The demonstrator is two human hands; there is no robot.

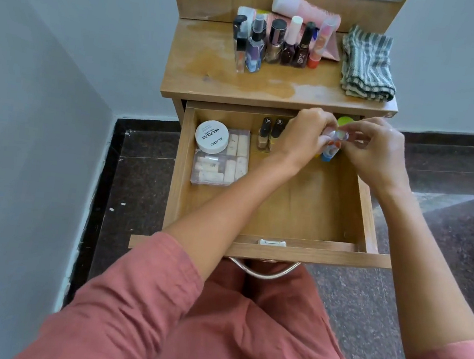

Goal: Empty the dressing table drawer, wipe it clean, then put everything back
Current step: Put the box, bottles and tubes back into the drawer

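My left hand [302, 141] grips a tube [328, 154]. My right hand [376, 149] pinches its clear cap [342, 135]. Both are over the open drawer's [309, 208] back right. Polish bottles [269, 132] stand mid-back. A white jar [211, 136] sits on a clear box [219, 167], back left.

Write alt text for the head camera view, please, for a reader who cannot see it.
A person's left hand and right hand pinch a small clear-capped tube over the back of an open wooden drawer. Inside are a white jar, a clear box and two nail polish bottles; more bottles and a folded striped cloth sit on the tabletop.
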